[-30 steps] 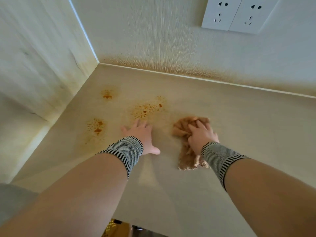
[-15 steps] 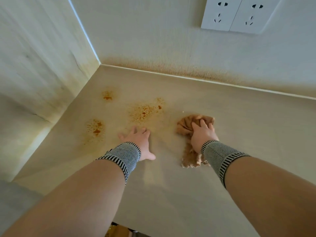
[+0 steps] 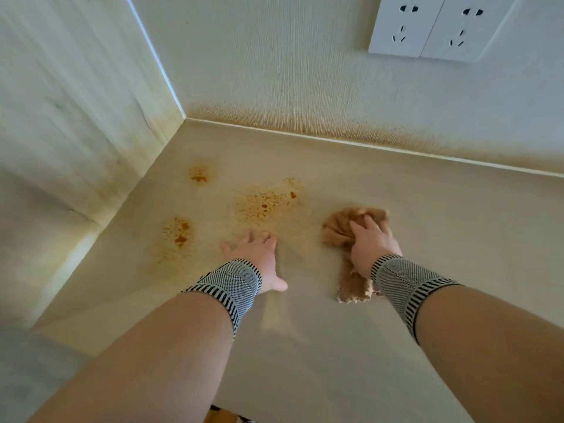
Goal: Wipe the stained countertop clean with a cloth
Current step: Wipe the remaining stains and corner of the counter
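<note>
The pale countertop [image 3: 442, 239] carries three orange-brown stain patches: one near the corner [image 3: 198, 175], a larger speckled one in the middle [image 3: 268, 203], and one to the left [image 3: 178, 235]. My right hand [image 3: 370, 245] presses down on a bunched tan cloth [image 3: 338, 227], fingers curled over its crumpled top, just right of the middle stain. A tail of the cloth trails back beside my wrist. My left hand [image 3: 254, 254] lies flat on the counter below the middle stain, fingers spread.
Walls close the counter at the back and left, meeting in a corner [image 3: 184, 117]; the back wall's base is speckled brown. Two white sockets [image 3: 439, 25] sit high on the back wall. The counter's front edge runs below my forearms.
My right hand has slid the cloth slightly to the right across the counter. My left hand stays flat in about the same spot.
</note>
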{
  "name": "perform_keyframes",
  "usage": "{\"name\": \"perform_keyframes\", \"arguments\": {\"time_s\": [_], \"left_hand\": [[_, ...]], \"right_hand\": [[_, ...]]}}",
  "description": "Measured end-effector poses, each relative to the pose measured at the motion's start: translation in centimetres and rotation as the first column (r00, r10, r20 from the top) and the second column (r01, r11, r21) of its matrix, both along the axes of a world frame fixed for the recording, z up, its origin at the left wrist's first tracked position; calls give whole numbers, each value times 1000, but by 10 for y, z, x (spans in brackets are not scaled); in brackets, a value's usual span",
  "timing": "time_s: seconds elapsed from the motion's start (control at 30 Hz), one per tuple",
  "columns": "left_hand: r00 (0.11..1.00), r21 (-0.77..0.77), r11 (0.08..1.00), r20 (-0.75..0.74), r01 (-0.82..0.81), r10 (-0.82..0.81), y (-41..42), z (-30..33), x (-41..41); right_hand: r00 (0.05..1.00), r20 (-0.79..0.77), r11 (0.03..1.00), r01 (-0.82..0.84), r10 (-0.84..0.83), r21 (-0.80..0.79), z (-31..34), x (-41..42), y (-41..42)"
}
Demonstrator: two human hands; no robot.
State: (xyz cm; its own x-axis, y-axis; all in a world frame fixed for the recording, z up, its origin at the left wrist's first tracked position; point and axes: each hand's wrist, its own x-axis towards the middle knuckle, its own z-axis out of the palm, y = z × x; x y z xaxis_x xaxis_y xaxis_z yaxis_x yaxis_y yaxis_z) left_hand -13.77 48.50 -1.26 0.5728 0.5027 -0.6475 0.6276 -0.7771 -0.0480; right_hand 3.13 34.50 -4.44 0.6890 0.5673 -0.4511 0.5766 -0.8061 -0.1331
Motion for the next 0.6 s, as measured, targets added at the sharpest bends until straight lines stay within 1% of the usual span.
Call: {"name": "perform_keyframes", "arguments": {"time_s": [0.03,0.07,0.1,0.13,0.2,0.27,0.33,0.37,0.4,0.43,0.47,0.5,0.57,0.6], "left_hand": [[1000,3,1000,-2,13,-13,0,0,0],[1000,9,1000,-1,26,-26,0,0,1],[999,20,999,1,42,-42,1,1,3],[998,35,998,5,60,-60,3,2,6],[996,52,995,16,90,-91,12,7,11],[994,54,993,29,103,-105,21,11,14],[992,71,992,65,102,-107,29,10,16],[991,79,992,83,98,-105,31,9,16],[990,84,992,95,99,-106,33,8,17],[989,84,991,101,103,-112,33,7,16],[987,82,991,108,110,-118,33,6,16],[986,81,990,115,114,-123,34,5,16],[984,76,990,125,117,-126,39,1,16],[984,73,990,125,120,-128,42,-1,16]], "right_hand": [[995,-4,995,94,-95,-35,5,-3,3],[992,6,990,126,-126,-57,9,-10,10],[993,5,992,119,-119,-44,13,-20,20],[999,-2,999,48,-48,2,14,-32,32],[985,-48,984,-161,165,73,12,-56,47],[937,-89,941,-333,338,65,-1,-63,51],[914,-68,917,-398,400,39,-7,-49,44],[933,-49,934,-355,357,40,-6,-39,37],[971,-36,971,-235,237,48,-4,-28,30],[997,-23,996,-79,80,36,2,-17,24],[999,-1,998,55,-55,8,7,-9,19],[990,19,990,140,-140,-32,12,-6,18],[977,32,976,211,-209,-51,12,-12,31],[985,24,985,173,-173,-18,13,-19,39]]}}
